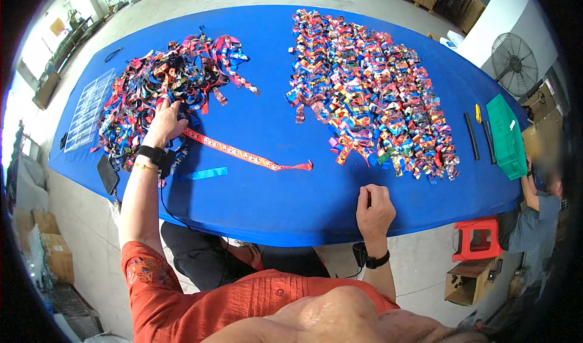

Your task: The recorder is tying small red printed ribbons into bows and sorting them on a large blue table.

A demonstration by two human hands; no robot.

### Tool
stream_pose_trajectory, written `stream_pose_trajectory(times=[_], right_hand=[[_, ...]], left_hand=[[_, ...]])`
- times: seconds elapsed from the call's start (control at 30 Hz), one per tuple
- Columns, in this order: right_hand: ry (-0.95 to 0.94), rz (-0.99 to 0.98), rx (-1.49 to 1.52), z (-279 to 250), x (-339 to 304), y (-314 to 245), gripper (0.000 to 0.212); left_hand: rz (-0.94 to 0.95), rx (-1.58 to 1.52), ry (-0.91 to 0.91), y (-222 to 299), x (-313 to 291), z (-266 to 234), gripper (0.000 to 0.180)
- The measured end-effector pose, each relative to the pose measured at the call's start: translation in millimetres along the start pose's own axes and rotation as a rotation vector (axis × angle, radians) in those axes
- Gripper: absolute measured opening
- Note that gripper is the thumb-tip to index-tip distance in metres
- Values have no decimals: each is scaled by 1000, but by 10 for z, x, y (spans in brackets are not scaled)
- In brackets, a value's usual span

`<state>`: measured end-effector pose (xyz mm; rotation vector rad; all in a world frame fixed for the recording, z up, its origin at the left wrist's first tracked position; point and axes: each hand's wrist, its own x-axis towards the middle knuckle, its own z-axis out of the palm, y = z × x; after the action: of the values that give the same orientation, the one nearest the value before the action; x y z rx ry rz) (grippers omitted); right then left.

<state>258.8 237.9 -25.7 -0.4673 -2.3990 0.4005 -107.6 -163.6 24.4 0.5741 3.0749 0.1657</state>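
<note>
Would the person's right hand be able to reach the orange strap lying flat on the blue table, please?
Probably yes. The right hand rests closed at the table's near edge, and only bare blue cloth lies between it and the near end of the orange strap.

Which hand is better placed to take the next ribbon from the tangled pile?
Left, probably. The left hand already touches the tangled pile. The right hand rests curled at the table's near edge.

Head-worn fisheye, steeply down over table (267,203)

Glossy woven ribbons (176,78), matt tablecloth (267,191)
</note>
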Motion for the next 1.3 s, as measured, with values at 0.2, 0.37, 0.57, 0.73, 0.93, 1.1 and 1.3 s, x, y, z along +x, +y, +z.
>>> stream_pose_trajectory(times=[0.2,0.37,0.57,0.73,0.93,1.1,1.3], right_hand=[[-8,7,-5,4,14,-19,7],[12,-12,-8,4,-3,3,7],[63,-66,-4,34,-9,-27,8],[79,-75,-1,37,-44,11,9],[72,-54,-30,64,-60,12,9],[59,-31,-51,46,-32,0,8],[45,-33,-7,39,-36,-27,8]], left_hand=[[175,85,79,-6,-89,112,45],[197,-46,-174,458,-495,-217,42],[298,67,-122,495,-1029,-108,50],[280,52,-55,690,-1418,-37,55],[320,-47,-33,885,-1783,43,57],[237,-103,-99,1067,-1923,270,70],[200,-75,5,1122,-2091,549,77]])
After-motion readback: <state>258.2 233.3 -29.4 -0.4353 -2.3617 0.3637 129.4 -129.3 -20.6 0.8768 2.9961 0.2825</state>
